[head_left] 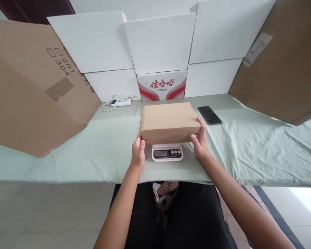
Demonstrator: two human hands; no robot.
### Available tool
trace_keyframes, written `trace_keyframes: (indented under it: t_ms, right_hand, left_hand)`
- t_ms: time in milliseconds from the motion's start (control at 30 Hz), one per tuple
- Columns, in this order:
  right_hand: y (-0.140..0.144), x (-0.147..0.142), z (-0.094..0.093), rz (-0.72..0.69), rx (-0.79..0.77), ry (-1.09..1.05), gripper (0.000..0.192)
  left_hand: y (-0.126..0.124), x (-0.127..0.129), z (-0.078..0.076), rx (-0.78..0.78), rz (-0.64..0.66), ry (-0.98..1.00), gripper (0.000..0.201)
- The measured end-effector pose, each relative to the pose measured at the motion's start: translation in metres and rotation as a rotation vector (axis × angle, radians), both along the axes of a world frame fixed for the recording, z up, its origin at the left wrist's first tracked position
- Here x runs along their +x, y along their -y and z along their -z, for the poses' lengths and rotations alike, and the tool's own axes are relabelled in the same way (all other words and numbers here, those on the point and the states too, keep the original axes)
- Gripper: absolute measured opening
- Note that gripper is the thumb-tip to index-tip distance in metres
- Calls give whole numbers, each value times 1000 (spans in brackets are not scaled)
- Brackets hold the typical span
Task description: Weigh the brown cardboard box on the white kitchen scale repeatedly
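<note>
A closed brown cardboard box (169, 119) is held level between both hands, above a white digital kitchen scale (167, 158). My left hand (138, 150) grips its near left corner, thumb against the front side. On the opposite side, my right hand (200, 141) clasps the right end, with the thumb at the front and a finger along the side. The box hides the scale's weighing plate, so I cannot tell whether the two touch. The scale's display and buttons face me.
A black smartphone (209, 115) lies right of the box on the green tablecloth (93, 152). A white power strip with cable (121, 102) sits at the back left. White boxes (160, 43) stand along the back. Large cardboard boxes flank the table, left (28, 93) and right (282, 69).
</note>
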State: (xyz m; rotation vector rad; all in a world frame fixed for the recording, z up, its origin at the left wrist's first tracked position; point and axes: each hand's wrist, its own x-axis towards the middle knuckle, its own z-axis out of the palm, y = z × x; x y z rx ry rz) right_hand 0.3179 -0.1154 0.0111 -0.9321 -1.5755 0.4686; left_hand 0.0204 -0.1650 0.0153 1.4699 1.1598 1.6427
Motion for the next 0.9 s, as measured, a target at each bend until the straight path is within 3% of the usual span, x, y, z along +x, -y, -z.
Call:
trace_keyframes:
  t_ms: [300, 733, 900]
  right_hand:
    - [-3, 0, 1, 97, 39, -105, 80]
    - [3, 0, -7, 36, -23, -42, 79]
    - [4, -2, -28, 36, -1, -62, 84]
  left_hand:
    - [-3, -2, 4, 47, -106, 116, 88]
    - [-1, 0, 6, -22, 10, 65, 79]
    - [-9, -3, -14, 26, 17, 69, 78]
